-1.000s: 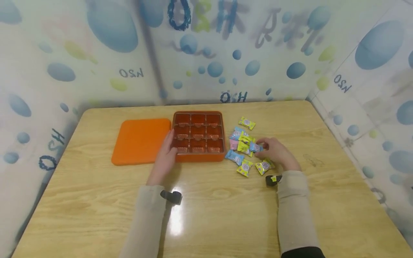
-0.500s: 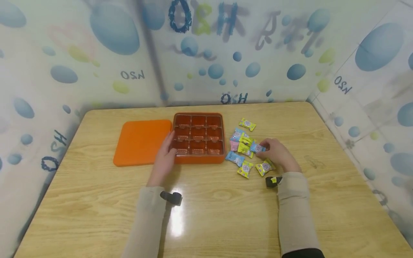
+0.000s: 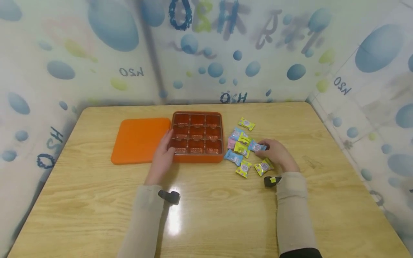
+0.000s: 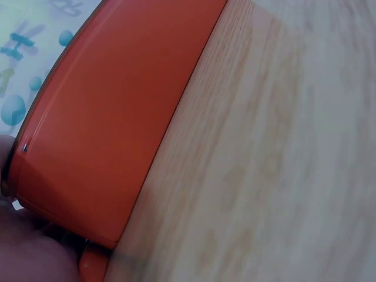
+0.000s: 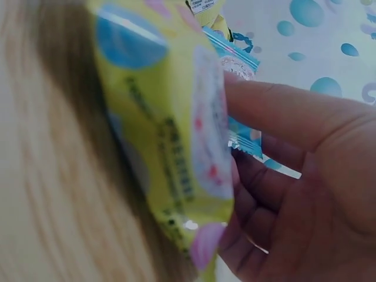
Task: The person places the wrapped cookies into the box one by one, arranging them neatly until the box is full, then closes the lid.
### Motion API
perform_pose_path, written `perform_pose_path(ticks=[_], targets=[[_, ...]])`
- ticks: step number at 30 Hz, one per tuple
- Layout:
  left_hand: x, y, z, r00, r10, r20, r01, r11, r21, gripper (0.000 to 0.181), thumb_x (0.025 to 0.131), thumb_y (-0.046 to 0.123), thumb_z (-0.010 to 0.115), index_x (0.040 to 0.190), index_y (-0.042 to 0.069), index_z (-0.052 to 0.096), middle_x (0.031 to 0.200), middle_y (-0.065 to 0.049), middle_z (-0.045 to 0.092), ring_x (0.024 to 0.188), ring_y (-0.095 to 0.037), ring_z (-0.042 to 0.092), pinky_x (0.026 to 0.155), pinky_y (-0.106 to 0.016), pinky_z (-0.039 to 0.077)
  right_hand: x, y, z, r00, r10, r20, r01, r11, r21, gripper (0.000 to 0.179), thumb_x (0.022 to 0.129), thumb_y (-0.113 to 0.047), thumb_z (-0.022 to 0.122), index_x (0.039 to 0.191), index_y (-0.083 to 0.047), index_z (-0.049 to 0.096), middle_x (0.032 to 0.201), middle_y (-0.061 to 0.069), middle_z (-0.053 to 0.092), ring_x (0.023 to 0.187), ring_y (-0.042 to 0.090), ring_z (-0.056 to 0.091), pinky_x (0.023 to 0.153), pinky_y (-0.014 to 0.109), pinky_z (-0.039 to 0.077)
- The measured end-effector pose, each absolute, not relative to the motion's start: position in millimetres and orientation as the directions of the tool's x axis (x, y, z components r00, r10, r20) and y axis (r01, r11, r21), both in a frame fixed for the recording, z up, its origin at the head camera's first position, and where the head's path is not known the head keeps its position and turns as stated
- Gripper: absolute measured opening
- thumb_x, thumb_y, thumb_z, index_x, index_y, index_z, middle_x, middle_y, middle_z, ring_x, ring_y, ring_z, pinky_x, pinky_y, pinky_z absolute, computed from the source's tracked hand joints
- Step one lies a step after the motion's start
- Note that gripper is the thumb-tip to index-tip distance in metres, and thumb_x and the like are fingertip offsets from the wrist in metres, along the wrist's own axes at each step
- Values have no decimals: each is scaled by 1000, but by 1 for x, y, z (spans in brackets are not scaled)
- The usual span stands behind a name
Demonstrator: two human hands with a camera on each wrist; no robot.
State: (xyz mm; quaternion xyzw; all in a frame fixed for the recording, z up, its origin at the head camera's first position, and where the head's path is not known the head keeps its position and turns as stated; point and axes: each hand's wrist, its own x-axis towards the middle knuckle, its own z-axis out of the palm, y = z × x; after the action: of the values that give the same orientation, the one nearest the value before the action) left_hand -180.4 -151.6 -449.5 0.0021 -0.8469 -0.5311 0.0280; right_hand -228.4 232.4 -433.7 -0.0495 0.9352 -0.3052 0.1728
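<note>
My left hand [image 3: 162, 159] holds the near left corner of a red-orange box [image 3: 198, 158]. Its fingers lie along the left wall and its thumb is at the rim. Inside the box is a tray with several square compartments. In the left wrist view, the box wall [image 4: 117, 111] stands on the wooden table. My right hand [image 3: 274, 152] pinches a blue wrapped candy [image 3: 256, 146] between thumb and fingers, at the right of a loose group of candies. In the right wrist view a yellow candy [image 5: 164, 129] looms in front, partly covering the blue candy [image 5: 244, 132].
An orange lid [image 3: 138, 139] lies flat against the box's left side. Right of the box are several wrapped candies, among them a pink one [image 3: 231, 143], a blue one [image 3: 233, 157] and a yellow one [image 3: 246, 124] farthest back. A patterned wall [image 3: 206, 86] rises behind the table.
The right hand's blue candy has shifted slightly and shows more of its wrapper. The left hand stays at the box; the whole head view has moved a little.
</note>
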Motion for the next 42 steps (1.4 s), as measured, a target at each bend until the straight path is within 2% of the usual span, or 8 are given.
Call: perform_pose_path(ticks=[10,15,20,26,30,34,38,42], targets=[[-181,-150,-448,-999,-41,33,12,429,903,65,86,5,41,142,30,21,149,5,4,134,-20,5,104,-51,10,-228,237,-436,-925,-204,-320,49,772,-633,39,83,-41,59,111,-14,55,108,7,55,98,25,48,85,43,37],[-181,-150,-447,-999,-41,26,7,415,910,67,84,6,43,142,32,21,149,9,1,134,-19,3,104,-51,11,-228,239,-434,-931,-219,-294,33,749,-662,34,84,-41,57,107,-15,56,100,6,58,92,23,50,81,40,39],[-180,-152,-450,-1000,-23,22,11,402,916,70,83,4,45,142,31,19,147,16,-3,134,-18,1,104,-51,12,-227,240,-433,-935,-218,-281,62,679,-732,37,86,-37,57,111,-10,52,96,9,60,86,22,57,77,37,44],[-181,-154,-453,-1000,-6,17,13,404,915,70,84,6,46,142,31,17,149,7,-4,134,-21,1,103,-53,8,-228,240,-432,-960,-152,-235,70,682,-728,49,85,-43,55,121,-10,46,99,11,57,85,23,56,74,35,44],[-181,-154,-450,-1000,7,0,3,388,922,69,85,6,46,142,31,18,149,9,-3,134,-19,4,104,-49,11,-228,237,-428,-970,-144,-194,54,656,-753,52,86,-44,53,123,-9,44,101,11,57,88,24,59,78,38,46],[-176,-151,-436,-1000,29,3,13,353,935,68,85,2,45,143,23,17,147,12,-3,134,-19,5,105,-46,15,-228,233,-425,-983,-118,-139,35,629,-777,48,86,-47,50,117,-10,48,102,10,57,89,23,58,79,40,46],[-169,-146,-424,-999,36,35,45,341,939,67,84,-1,44,143,14,17,146,15,-1,134,-17,2,106,-46,11,-229,229,-425,-993,-80,-88,25,587,-810,43,86,-49,50,105,-10,53,100,12,58,87,22,57,79,40,46],[-171,-146,-427,-999,35,41,51,344,938,67,84,-2,44,143,15,17,145,20,0,134,-13,1,106,-45,7,-230,226,-423,-996,-42,-75,39,562,-826,45,84,-52,51,102,-12,57,100,12,59,85,22,57,79,42,45]])
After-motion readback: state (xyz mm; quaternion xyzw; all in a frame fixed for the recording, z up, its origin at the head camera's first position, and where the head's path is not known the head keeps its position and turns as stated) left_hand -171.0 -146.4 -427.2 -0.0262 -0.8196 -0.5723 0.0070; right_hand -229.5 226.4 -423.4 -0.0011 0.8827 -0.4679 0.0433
